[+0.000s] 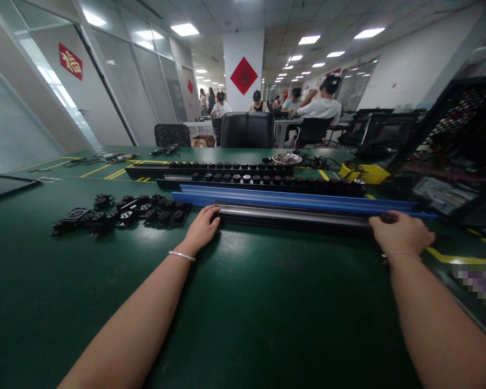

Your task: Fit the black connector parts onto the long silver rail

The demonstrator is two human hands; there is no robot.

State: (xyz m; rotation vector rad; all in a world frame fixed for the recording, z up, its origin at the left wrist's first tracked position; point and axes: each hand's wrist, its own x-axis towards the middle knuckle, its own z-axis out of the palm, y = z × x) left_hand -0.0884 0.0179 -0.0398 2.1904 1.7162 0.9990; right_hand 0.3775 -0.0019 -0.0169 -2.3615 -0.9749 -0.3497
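A long black rail with a shiny metal strip along its top lies crosswise in front of me on the green table. My left hand grips its left end, the thumb on the near side and the fingers over the top. At the other end my right hand is closed, its thumb on the rail's near side. A small dark piece shows by those fingers; its kind is unclear. Just behind the rail, a blue rail runs parallel. Black wheel-like parts lie clustered to the left of my left hand.
Behind the blue rail stand two black rails bearing rows of small black parts. A silver dish and a yellow bin sit at the back right. A dark tray lies far left. People sit at tables beyond a black chair.
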